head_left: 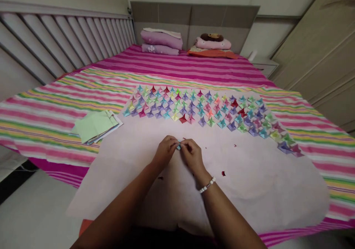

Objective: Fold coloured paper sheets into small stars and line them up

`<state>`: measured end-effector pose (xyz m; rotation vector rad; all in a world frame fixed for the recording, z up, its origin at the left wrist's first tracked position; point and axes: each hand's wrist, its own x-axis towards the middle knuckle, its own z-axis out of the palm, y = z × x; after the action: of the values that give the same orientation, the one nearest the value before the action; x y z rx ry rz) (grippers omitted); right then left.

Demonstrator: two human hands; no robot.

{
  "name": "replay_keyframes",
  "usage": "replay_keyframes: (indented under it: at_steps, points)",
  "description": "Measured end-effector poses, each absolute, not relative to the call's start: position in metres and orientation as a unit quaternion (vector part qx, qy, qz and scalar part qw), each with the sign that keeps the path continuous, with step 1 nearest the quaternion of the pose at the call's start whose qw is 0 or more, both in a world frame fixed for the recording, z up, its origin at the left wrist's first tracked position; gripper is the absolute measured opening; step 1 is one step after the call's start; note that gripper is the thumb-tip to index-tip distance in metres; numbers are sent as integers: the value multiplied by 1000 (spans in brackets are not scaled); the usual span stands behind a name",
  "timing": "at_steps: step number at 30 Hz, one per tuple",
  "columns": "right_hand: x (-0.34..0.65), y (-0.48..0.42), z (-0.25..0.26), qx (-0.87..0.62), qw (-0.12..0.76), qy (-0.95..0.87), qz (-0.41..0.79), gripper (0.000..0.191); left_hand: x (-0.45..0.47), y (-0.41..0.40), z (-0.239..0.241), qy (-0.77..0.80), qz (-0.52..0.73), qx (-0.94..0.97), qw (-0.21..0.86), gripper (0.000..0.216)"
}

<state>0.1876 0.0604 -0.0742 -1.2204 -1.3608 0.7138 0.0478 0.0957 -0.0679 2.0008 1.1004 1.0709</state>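
Between my two hands is a small light-blue folded paper piece [179, 145], held just above a large pale pink sheet [257, 189]. My left hand [166, 151] pinches its left side with closed fingers. On the other side, my right hand [192, 154] pinches it too, a white bead bracelet around the wrist. My fingers cover most of the piece, so its exact fold is hidden. Beyond my hands, rows of folded paper stars [202, 121] in many colours stand on the sheet.
A stack of coloured paper [95, 127] lies left of the pink sheet on the striped bedspread [55, 108]. Small dark red scraps [223, 173] are scattered near my hands. Folded purple bedding [162, 41] sits by the headboard [166, 14]. A slatted rail [69, 41] runs along the left.
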Motion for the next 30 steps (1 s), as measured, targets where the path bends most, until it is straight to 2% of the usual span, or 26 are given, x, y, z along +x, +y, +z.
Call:
replay_keyframes:
  at_steps: [9, 20, 30]
  points:
    - [185, 62, -83, -541, 538, -569, 307, 13, 45, 95, -85, 431, 409, 742, 311, 11]
    - [184, 59, -83, -540, 533, -581, 295, 10, 46, 93, -84, 430, 423, 718, 349, 8]
    - [184, 58, -82, -539, 537, -570, 309, 8, 38, 93, -87, 487, 454, 644, 377, 15]
